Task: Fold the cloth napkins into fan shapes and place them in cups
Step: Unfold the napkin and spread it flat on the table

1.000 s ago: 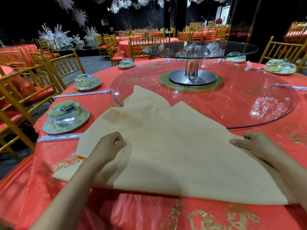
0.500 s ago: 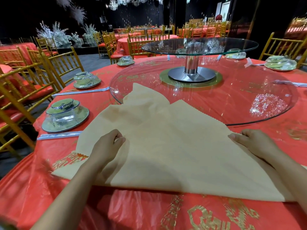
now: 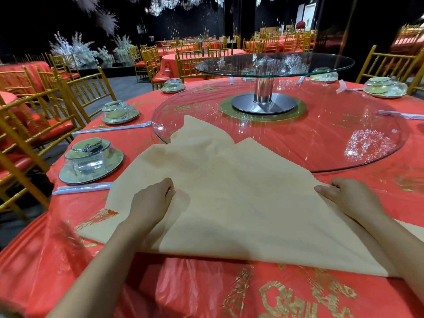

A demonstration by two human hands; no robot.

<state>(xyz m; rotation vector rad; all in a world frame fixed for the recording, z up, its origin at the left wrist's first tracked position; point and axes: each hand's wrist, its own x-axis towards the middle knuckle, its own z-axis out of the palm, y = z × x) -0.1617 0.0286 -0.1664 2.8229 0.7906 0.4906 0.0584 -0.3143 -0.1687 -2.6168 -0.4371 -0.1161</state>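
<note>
Hardly anything is shifting since the earlier frames: both hands are keeping their hold on the napkin.

Taking up the most room is the round surface under a red plastic cloth with gold print (image 3: 206, 292), carrying a clear glass turntable (image 3: 321, 143). A large beige cloth napkin (image 3: 229, 203) is lying doubled over along the surface's near edge, its far corner lapping onto the turntable's rim. The left hand (image 3: 151, 198) is gripping it mid-cloth with fingers (image 3: 168, 187) curled in. The right hand (image 3: 346, 198) is pinching its right edge.

The napkin is looking light, soft and limp, likely sliding on the slick plastic. Pleating probably calls for pinching along an edge and pressing each crease.

Gold characters at the near edge are creasing out of legibility, and no brand is showing.
</note>
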